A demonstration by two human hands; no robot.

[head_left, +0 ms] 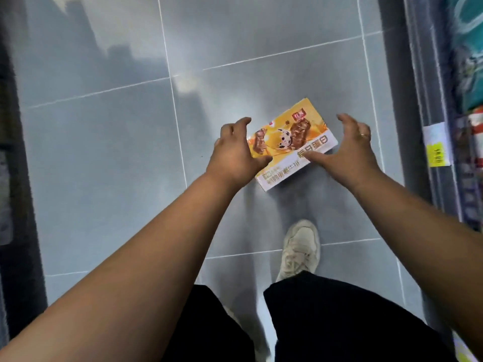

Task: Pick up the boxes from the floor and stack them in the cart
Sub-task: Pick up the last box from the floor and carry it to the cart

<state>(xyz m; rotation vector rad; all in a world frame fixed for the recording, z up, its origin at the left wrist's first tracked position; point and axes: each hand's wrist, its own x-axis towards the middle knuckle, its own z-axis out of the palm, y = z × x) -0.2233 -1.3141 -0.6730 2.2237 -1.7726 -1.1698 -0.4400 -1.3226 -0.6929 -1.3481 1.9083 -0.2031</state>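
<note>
A flat yellow and white box [290, 142] with a cartoon dog and chocolate bars printed on it lies on the grey tiled floor [104, 152]. My left hand [234, 150] hovers at the box's left edge, fingers spread and bent, its thumb over the printed top. My right hand [350, 147] hangs over the box's right end, fingers spread wide and its thumb over the white strip of the lid. Neither hand grips the box. No cart is in view.
A store shelf [449, 113] with packaged goods and a yellow price tag [435, 152] runs along the right. A dark shelf base [15, 178] lines the left. My white shoe [300, 250] stands just behind the box.
</note>
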